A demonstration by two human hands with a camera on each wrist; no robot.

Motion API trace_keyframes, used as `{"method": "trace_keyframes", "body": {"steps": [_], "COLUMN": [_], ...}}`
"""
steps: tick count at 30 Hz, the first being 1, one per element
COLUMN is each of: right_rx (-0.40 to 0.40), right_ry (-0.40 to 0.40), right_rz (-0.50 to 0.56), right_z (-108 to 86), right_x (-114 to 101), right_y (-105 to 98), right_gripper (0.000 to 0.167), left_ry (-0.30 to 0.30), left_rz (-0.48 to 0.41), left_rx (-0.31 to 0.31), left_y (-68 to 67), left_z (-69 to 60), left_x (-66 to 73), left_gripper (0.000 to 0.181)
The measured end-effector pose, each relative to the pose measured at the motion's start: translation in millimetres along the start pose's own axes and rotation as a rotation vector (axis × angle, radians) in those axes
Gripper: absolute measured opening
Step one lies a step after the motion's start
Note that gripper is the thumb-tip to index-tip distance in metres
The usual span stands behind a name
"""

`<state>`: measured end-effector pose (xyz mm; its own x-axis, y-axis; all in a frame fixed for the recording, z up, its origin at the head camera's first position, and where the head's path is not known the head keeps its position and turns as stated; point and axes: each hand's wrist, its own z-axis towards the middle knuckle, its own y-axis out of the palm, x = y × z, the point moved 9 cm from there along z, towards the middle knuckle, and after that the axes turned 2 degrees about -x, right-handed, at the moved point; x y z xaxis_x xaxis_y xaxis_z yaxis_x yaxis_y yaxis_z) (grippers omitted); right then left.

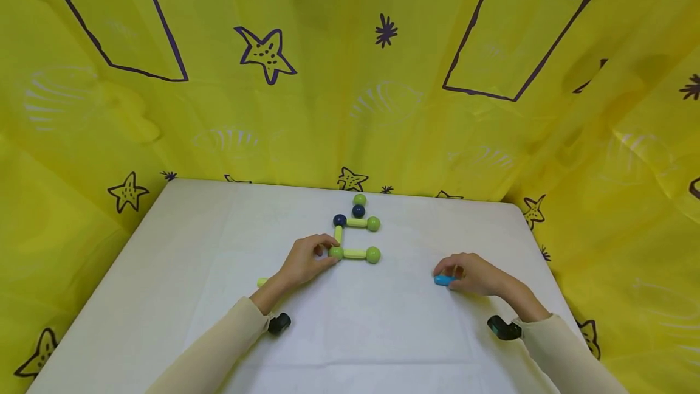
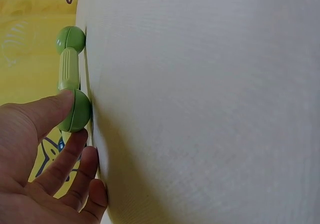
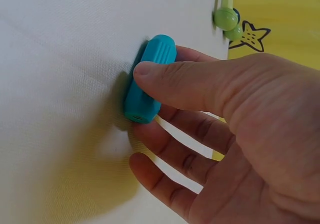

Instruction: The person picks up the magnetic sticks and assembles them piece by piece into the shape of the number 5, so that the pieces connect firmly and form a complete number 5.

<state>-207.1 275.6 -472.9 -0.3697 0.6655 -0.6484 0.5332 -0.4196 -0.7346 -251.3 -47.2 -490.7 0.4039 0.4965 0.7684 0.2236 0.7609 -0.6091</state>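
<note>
My left hand (image 1: 306, 259) pinches a green ball (image 1: 336, 253) at the lower left corner of a joined shape of balls and light green rods. From that ball one rod (image 1: 355, 254) runs right to another green ball (image 1: 373, 255); a second rod goes up to a dark blue ball (image 1: 339, 220), which a rod joins to a green ball (image 1: 374, 224). My right hand (image 1: 474, 274), to the right of the shape, holds a blue rod (image 3: 151, 78) between thumb and fingers, low over the white surface; whether it touches the surface I cannot tell.
Behind the shape, a dark blue ball (image 1: 358, 211) and a green ball (image 1: 360, 199) sit close together. A light green rod (image 1: 262, 282) lies partly hidden by the left wrist. A yellow patterned curtain (image 1: 328, 108) stands behind and beside the white table (image 1: 219, 224).
</note>
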Motion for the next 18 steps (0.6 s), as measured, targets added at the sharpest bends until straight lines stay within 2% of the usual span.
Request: {"method": "trace_keyframes", "body": {"steps": [18], "right_rx": [0.046], "right_ry": [0.005], "right_rz": [0.012], "right_z": [-2.3], "right_x": [-2.9], "right_y": [-5.1], "right_gripper": [0.017], "left_ry": [0.013], "left_rz": [0.0], "left_rx": [0.007], "left_y": [0.4], "left_z": [-0.2], "left_x": [-0.1], "left_gripper": [0.026]}}
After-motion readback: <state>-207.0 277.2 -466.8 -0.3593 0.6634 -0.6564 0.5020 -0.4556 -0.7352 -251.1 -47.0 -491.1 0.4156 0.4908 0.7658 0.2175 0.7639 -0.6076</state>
